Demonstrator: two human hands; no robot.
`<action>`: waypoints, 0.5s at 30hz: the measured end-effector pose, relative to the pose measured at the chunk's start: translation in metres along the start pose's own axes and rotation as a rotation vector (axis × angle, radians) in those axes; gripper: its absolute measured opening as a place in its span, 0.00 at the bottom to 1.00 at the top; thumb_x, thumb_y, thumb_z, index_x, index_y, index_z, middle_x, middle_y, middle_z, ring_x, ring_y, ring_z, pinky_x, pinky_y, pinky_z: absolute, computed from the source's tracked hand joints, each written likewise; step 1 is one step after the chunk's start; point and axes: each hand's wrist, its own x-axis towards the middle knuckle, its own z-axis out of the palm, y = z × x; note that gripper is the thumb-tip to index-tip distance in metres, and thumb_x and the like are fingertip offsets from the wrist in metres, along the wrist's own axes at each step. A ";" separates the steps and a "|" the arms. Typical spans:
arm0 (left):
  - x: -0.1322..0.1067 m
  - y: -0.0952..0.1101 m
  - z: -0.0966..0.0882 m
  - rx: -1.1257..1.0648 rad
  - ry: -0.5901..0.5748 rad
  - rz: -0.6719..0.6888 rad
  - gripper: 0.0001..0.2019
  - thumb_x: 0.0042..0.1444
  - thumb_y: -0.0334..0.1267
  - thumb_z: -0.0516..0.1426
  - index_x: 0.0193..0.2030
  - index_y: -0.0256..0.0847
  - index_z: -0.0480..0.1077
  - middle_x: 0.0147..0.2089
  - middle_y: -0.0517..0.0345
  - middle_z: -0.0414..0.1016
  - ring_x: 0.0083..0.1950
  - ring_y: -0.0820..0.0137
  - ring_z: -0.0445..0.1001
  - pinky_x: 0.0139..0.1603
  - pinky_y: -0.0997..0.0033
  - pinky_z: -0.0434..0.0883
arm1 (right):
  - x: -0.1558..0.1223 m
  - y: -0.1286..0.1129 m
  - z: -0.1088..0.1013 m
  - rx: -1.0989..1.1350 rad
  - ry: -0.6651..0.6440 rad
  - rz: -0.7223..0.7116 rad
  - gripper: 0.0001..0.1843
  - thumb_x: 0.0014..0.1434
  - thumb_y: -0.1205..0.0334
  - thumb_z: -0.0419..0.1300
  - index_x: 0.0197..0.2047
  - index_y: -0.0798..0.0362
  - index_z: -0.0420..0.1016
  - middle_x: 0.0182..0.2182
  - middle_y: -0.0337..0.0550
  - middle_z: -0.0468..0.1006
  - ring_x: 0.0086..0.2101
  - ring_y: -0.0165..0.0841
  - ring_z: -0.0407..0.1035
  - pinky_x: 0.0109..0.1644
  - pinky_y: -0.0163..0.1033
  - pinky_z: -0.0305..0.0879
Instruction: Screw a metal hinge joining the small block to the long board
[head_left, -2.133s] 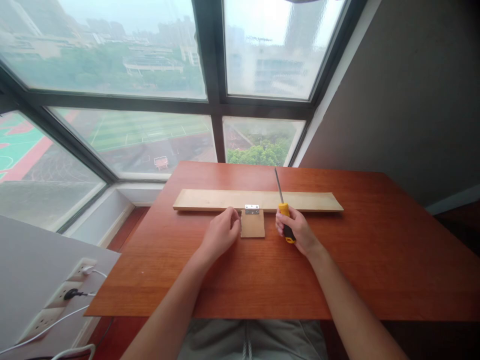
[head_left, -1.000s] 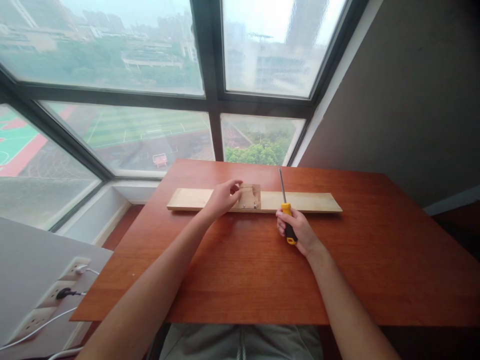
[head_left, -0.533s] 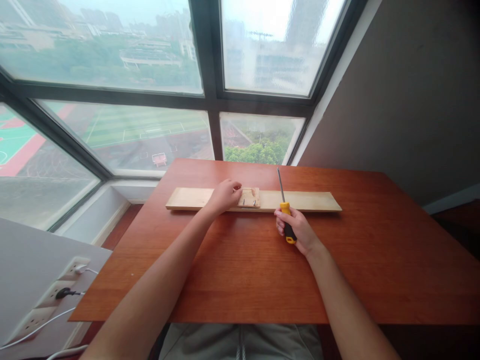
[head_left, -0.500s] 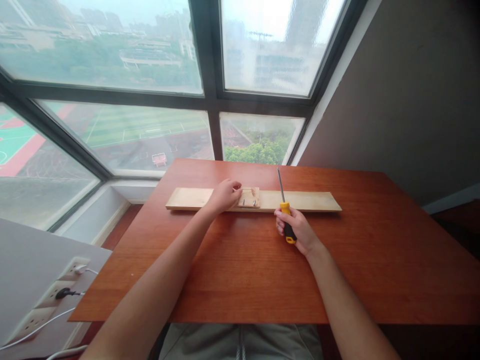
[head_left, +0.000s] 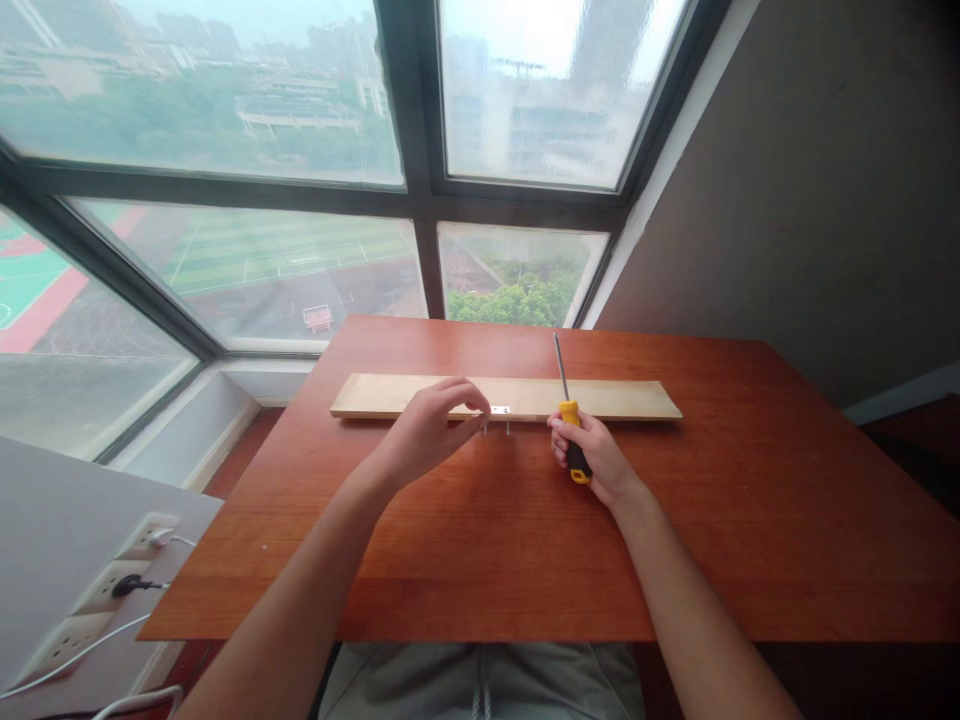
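Note:
Over the near edge of a long pale wooden board, my left hand is closed in a pinch at a small shiny metal plate. Two thin screws point down below the plate. Its left end is hidden by my fingertips. My right hand is wrapped around the yellow and black handle of a screwdriver. The screwdriver's shaft points up and away, apart from the plate.
The board lies across the far part of a reddish-brown wooden table. Behind it stand large windows with a dark frame. Wall sockets with plugged-in cables are at lower left. A grey wall rises on the right.
My left hand has moved toward me and slightly down. The small square wooden piece seen on the board no longer shows; the metal plate and downward screws show there. My right hand stays with the screwdriver.

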 end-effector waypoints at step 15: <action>-0.046 -0.014 0.035 0.250 -0.163 0.081 0.09 0.59 0.28 0.54 0.42 0.43 0.72 0.46 0.51 0.72 0.47 0.63 0.72 0.49 0.65 0.70 | -0.001 0.000 -0.001 -0.016 -0.032 -0.002 0.14 0.54 0.55 0.68 0.36 0.52 0.67 0.20 0.31 0.63 0.22 0.25 0.59 0.24 0.33 0.53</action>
